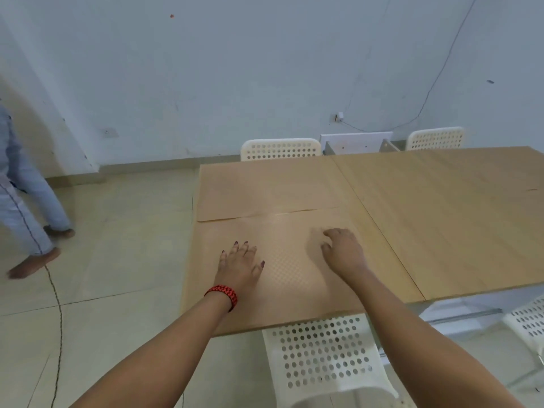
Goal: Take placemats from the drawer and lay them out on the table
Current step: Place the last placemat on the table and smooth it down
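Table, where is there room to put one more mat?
The bare wood right of the table seam is free, from the far right chair to the near edge. The left end is crowded: far placemat and near placemat cover it, with left hand and right hand on the near one.

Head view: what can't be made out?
- Drawer: out of frame in the head view.
- Right hand: motion blur; pressing or pinching the near placemat is unclear.
- Table: right end cut off by the frame edge.
- Person at left: cropped by the left edge, blurred.
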